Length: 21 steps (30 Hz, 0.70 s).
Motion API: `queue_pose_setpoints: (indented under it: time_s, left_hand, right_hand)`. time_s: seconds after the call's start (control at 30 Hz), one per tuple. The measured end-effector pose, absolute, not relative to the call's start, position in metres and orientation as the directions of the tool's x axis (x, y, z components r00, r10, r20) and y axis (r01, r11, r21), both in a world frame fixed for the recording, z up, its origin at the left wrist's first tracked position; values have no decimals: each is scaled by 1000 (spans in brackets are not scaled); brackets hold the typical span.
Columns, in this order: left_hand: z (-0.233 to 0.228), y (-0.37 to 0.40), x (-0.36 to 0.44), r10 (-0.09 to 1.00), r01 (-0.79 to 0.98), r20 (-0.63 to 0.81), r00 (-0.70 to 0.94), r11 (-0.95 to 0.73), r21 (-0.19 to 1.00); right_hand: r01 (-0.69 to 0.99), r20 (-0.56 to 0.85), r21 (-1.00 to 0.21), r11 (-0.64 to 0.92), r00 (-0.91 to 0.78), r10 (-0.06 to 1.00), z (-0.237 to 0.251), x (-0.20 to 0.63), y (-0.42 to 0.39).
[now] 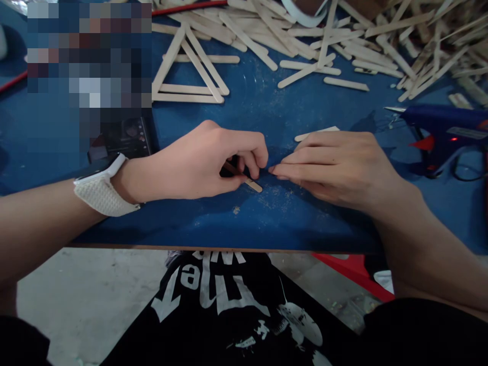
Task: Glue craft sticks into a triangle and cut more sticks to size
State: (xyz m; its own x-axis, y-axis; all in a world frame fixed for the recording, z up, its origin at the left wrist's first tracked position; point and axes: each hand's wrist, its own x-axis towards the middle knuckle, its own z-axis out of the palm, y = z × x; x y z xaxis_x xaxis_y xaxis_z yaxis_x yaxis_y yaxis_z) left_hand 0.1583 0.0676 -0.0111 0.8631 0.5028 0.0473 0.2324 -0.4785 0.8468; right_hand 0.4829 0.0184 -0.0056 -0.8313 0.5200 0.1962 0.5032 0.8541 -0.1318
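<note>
Over the blue table my left hand (213, 162), with a watch (104, 183) on its wrist, pinches a popsicle stick (254, 185) between thumb and fingers; one rounded end of it pokes out. Just to the right, my right hand (335, 170) has its fingers pressed together, tips low over the table. Whatever those fingertips may hold is hidden or too small to name. Behind the right hand lies another popsicle stick (316, 133), partly covered by the knuckles. Farther back, several sticks form a triangle (190, 99).
A large heap of popsicle sticks (251, 35) spreads along the back. A blue glue gun (438, 127) with a lit red light lies at the right, nozzle pointing left. A phone (127, 134) rests behind my left wrist. The table's front edge (229, 249) runs close to me.
</note>
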Motion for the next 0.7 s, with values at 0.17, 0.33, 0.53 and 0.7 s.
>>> queue_pose_setpoints:
  time_s: [0.17,0.33,0.53,0.7]
  left_hand:
    - [-12,68,159,494,217,62,867,-486,846]
    - [-13,68,158,487,203,76,870,-496,844]
    - [-13,68,158,488,204,81,869,-503,840]
    - [-12,67,159,491,223,54,870,-487,844]
  right_hand:
    - [493,221,-138,859,-830,512,-6,482,19]
    - [513,191,-143,847,-825,532,-6,483,19]
    - [498,204,-157,853,-828,522,-6,484,20]
    - [486,210,-144,862,-836,506,-6,484,20]
